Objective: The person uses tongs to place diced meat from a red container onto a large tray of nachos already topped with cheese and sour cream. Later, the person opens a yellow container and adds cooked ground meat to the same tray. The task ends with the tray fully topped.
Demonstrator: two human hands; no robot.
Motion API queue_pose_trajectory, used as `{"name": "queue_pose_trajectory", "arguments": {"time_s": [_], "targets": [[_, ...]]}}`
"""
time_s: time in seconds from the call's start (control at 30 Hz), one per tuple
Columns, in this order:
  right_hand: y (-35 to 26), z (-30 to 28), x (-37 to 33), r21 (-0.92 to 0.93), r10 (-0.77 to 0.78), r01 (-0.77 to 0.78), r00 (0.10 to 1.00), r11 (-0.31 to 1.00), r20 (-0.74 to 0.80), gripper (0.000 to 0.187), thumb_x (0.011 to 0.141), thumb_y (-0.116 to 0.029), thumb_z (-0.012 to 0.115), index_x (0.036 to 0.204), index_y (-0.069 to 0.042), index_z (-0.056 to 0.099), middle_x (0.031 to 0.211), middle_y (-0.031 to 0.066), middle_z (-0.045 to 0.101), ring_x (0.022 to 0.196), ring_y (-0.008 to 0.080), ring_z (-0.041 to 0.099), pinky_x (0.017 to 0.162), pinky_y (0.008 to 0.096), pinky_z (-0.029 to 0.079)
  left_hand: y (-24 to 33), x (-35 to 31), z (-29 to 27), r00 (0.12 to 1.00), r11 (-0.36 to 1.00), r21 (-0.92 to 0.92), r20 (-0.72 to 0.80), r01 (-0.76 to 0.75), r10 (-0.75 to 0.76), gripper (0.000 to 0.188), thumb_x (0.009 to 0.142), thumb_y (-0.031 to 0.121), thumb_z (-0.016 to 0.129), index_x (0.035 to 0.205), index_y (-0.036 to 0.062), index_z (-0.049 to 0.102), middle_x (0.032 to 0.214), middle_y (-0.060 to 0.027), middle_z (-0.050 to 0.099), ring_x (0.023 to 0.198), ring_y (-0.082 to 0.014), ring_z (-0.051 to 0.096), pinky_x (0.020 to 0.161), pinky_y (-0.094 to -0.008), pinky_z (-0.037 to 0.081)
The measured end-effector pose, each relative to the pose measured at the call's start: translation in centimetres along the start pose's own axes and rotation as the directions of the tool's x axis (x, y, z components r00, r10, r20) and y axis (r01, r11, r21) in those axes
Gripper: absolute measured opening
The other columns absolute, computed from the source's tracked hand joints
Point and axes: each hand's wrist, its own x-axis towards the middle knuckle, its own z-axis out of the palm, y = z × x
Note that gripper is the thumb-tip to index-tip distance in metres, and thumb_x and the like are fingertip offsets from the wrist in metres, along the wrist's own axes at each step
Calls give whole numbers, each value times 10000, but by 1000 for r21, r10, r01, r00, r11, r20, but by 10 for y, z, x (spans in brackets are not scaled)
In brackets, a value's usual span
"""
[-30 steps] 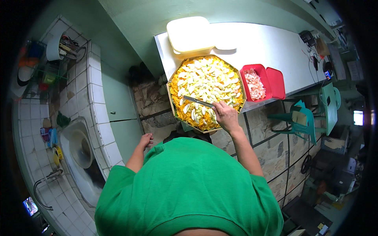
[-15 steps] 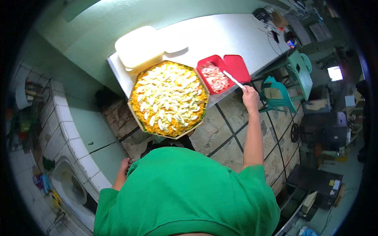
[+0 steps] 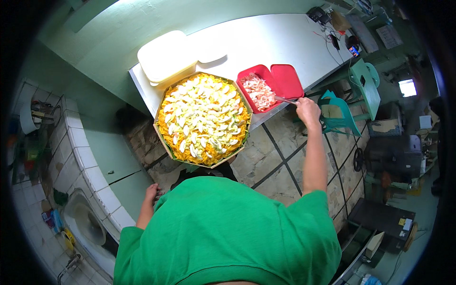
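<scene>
My right hand (image 3: pixel 308 112) is closed around the end of a slim silver utensil (image 3: pixel 288 100) whose exact kind I cannot make out. Its far end reaches over the rim of a red plastic container (image 3: pixel 245 76) and touches the pinkish-white chopped pieces (image 3: pixel 258 91) inside. To the left, an octagonal tray (image 3: pixel 160 137) is heaped with orange-yellow noodles under sliced egg and pale green shreds. It overhangs the table's near edge. My left hand (image 3: pixel 151 192) hangs low beside my body, fingers curled; whatever it may hold is hidden.
A red lid (image 3: pixel 287 80) lies against the container. Behind the tray, a pale lidded tub (image 3: pixel 164 57) stands on the white table (image 3: pixel 266 38). Green plastic chairs (image 3: pixel 339 111) stand at the right. A tiled counter with a sink (image 3: pixel 83 218) runs along the left.
My right hand has shifted slightly right. The silver utensil has turned from slanting across the container's right side to lying nearly level, its tip lower among the pieces. The tray stays put.
</scene>
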Motion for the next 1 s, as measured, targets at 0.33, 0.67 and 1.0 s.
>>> {"name": "queue_pose_trajectory", "arguments": {"time_s": [0.33,0.67,1.0], "targets": [[-88,-6,-114,747,-298,117,948,654,112,179,903,-158,605,984,-24,693,868,162,684,747,260,658,687,350,497,-21,-1,3,999,999,39,-8,38,-38,265,957,382,510,1126,196,591,928,10,609,715,-148,582,588,-354,450],[-156,13,-182,614,-427,276,897,739,111,193,908,-209,585,965,-54,686,878,145,641,780,351,633,706,428,498,-7,13,0,1000,998,-53,9,15,-14,269,963,392,510,1134,200,587,948,29,598,738,-147,585,619,-361,463],[-26,4,-60,538,57,77,972,840,-228,232,933,-214,561,1006,-34,688,940,168,671,867,344,654,747,425,513,-29,19,-16,976,931,293,61,-218,210,322,935,425,541,1077,145,614,948,-22,613,783,-192,579,640,-397,451]]}}
